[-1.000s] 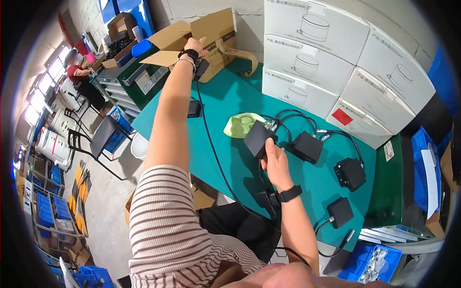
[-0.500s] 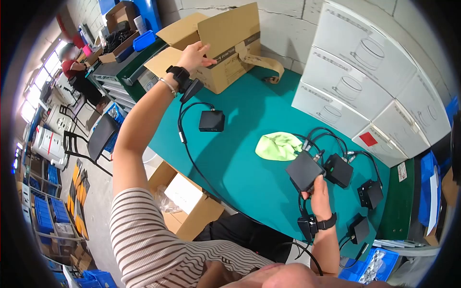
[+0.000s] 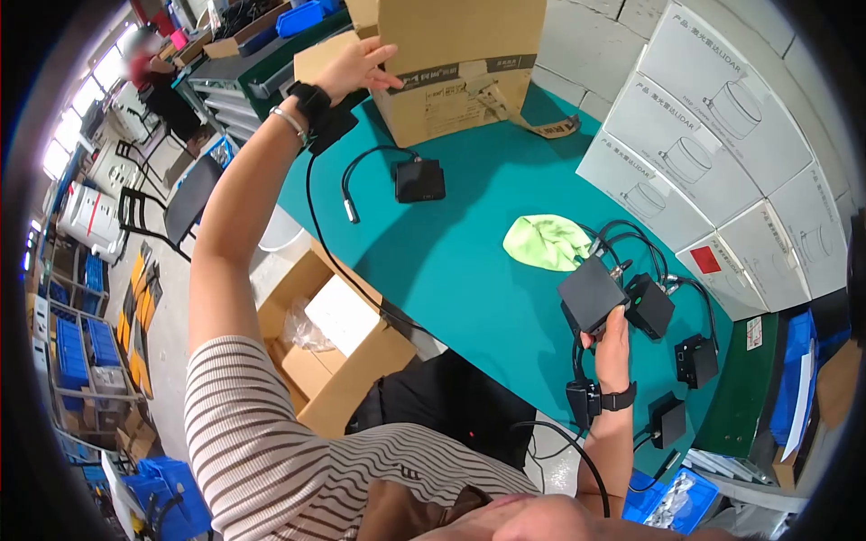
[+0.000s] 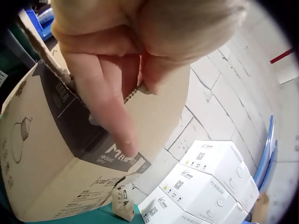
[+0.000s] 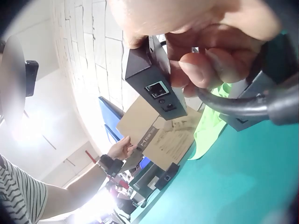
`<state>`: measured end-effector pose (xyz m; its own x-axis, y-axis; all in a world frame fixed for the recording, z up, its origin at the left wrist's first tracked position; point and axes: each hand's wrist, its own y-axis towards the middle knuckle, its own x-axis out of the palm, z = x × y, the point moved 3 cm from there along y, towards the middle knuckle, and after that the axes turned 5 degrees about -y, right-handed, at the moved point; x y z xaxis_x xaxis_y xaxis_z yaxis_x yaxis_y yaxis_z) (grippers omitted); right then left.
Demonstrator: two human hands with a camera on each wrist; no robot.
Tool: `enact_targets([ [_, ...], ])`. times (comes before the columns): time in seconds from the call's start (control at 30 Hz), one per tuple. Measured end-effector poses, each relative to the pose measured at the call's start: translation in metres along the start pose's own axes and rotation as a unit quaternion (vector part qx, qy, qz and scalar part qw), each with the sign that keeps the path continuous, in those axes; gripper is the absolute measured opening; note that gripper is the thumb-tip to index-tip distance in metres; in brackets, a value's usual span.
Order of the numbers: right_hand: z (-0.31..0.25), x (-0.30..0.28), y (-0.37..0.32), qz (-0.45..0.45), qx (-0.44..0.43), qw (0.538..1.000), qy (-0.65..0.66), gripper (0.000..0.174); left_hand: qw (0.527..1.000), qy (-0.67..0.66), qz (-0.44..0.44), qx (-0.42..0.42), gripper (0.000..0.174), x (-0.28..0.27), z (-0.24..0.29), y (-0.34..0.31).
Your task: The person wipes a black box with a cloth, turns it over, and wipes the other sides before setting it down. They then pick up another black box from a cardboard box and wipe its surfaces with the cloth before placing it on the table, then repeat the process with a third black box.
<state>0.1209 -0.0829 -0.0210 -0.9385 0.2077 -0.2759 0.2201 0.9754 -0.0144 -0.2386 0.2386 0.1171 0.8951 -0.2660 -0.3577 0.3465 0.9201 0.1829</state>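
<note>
In the head view my left hand [image 3: 356, 72] is at the rim of an open cardboard box [image 3: 451, 104]. The left wrist view has its fingers [image 4: 110, 112] over the printed outer side and the thumb across the corrugated edge, pinching the cardboard. My right hand [image 3: 612, 352] holds a black box-shaped device [image 3: 592, 294] above the green table, thumb along its side. A network socket [image 5: 156, 89] shows on that device in the right wrist view. Close beside it are a light green cloth [image 3: 546, 242] and another black device [image 3: 649, 307] with cables.
White lidar cartons [image 3: 690, 158] are stacked at the back right. One cabled black device [image 3: 420, 181] lies before the cardboard box; others [image 3: 695, 361] lie along the right. An open carton [image 3: 325, 334] stands below the table's front edge. A cable [image 3: 334, 252] runs from my left wrist.
The head view has shifted. My left arm is more bent, and the cardboard box has turned, its taped side facing me more and nearer the small black device. My right hand keeps its hold.
</note>
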Motion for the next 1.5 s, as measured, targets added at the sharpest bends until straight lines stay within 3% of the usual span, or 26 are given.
enact_targets([
  [0.07, 0.002, 0.0, 0.001, 0.002, -0.013, 1.0, -0.003, 0.068, 1.0, -0.008, 0.02, 0.012, 0.034, 0.003, -0.016, 0.005],
  [0.13, 0.002, 0.0, 0.001, 0.004, -0.013, 1.0, -0.008, 0.069, 0.969, 0.046, 0.213, 0.12, 0.032, 0.003, -0.018, -0.002],
  [0.17, -0.001, 0.001, 0.001, 0.007, -0.016, 1.0, -0.013, 0.069, 0.955, -0.02, 0.237, 0.175, 0.026, 0.009, -0.021, -0.007],
  [0.2, -0.002, 0.001, 0.001, 0.012, -0.02, 1.0, -0.018, 0.069, 0.956, -0.02, 0.235, 0.175, 0.026, 0.023, -0.021, -0.014],
  [0.3, 0.001, 0.001, 0.002, 0.004, -0.031, 0.999, -0.011, 0.068, 0.992, -0.059, 0.099, 0.048, 0.028, 0.085, -0.023, -0.024],
  [0.4, 0.002, 0.003, 0.002, -0.007, -0.042, 0.999, -0.01, 0.067, 0.99, -0.106, -0.017, -0.097, 0.036, 0.149, -0.031, -0.016],
  [0.47, 0.003, 0.002, 0.003, 0.0, -0.032, 0.999, -0.004, 0.066, 0.976, -0.135, 0.001, -0.168, 0.042, 0.178, -0.041, 0.004],
  [0.57, 0.002, 0.002, 0.003, -0.003, -0.039, 0.999, -0.013, 0.065, 0.989, -0.111, -0.032, -0.094, 0.044, 0.2, -0.066, 0.047],
  [0.73, 0.004, 0.001, 0.004, -0.011, -0.046, 0.999, -0.009, 0.065, 0.984, -0.156, -0.005, -0.089, 0.043, 0.226, -0.043, 0.054],
  [0.83, 0.004, 0.002, 0.005, -0.011, -0.05, 0.999, -0.01, 0.066, 0.971, -0.093, -0.056, -0.214, 0.046, 0.23, -0.055, 0.06],
  [0.87, 0.004, 0.002, 0.004, -0.009, -0.048, 0.999, -0.005, 0.066, 0.97, -0.095, -0.055, -0.216, 0.046, 0.232, -0.056, 0.057],
  [0.97, 0.003, 0.002, 0.005, -0.011, -0.058, 0.998, -0.008, 0.066, 0.973, -0.089, -0.039, -0.211, 0.049, 0.231, -0.05, 0.05],
  [1.13, 0.005, 0.002, 0.006, -0.013, -0.05, 0.999, -0.015, 0.066, 0.986, -0.123, -0.009, -0.114, 0.054, 0.233, -0.051, 0.058],
  [1.3, 0.005, 0.002, 0.005, -0.011, -0.059, 0.998, -0.022, 0.066, 0.993, -0.058, 0.025, -0.098, 0.056, 0.237, -0.052, 0.064],
  [1.37, 0.005, 0.003, 0.005, -0.004, -0.058, 0.998, -0.023, 0.066, 0.985, -0.087, 0.036, -0.147, 0.058, 0.237, -0.044, 0.057],
  [1.5, 0.006, 0.003, 0.006, -0.006, -0.065, 0.998, -0.011, 0.065, 0.99, -0.056, 0.072, -0.107, 0.06, 0.246, -0.085, 0.094],
])
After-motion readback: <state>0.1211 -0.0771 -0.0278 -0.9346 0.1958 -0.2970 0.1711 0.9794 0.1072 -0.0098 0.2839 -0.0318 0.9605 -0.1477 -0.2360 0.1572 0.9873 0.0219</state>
